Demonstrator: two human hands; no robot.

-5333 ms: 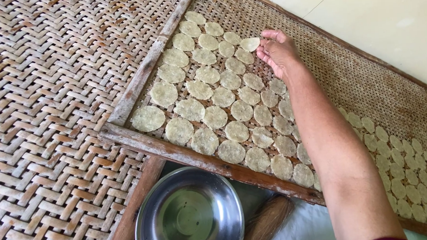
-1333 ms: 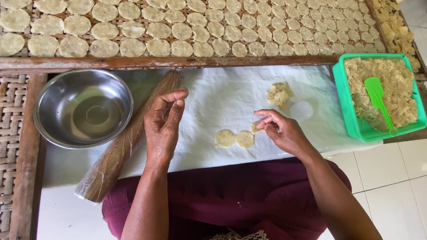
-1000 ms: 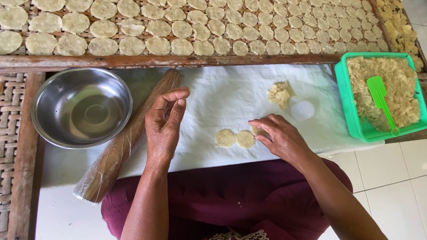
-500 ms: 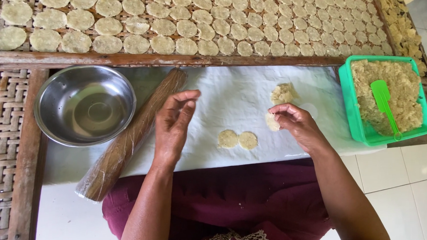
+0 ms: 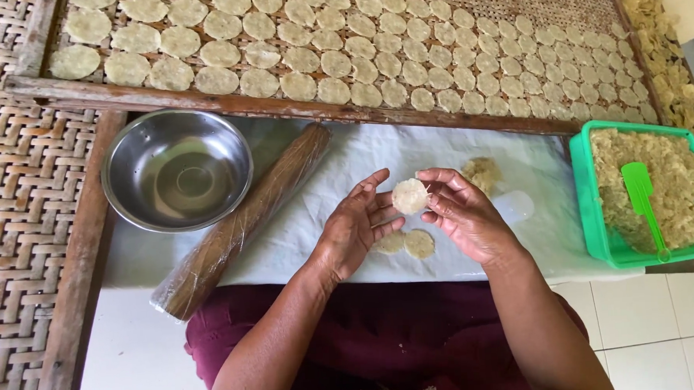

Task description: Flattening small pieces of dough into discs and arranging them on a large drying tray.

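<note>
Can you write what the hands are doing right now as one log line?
left hand: cupped beside dough disc | right hand: pinching the disc | below: two flat discs on white cloth

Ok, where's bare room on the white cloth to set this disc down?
Bare cloth lies between the rolling pin and the left hand, and along the tray's wooden frame above both hands. Right of the right hand, cloth runs to the green tub. Crowded: two discs under the hands, dough lump beside.
</note>
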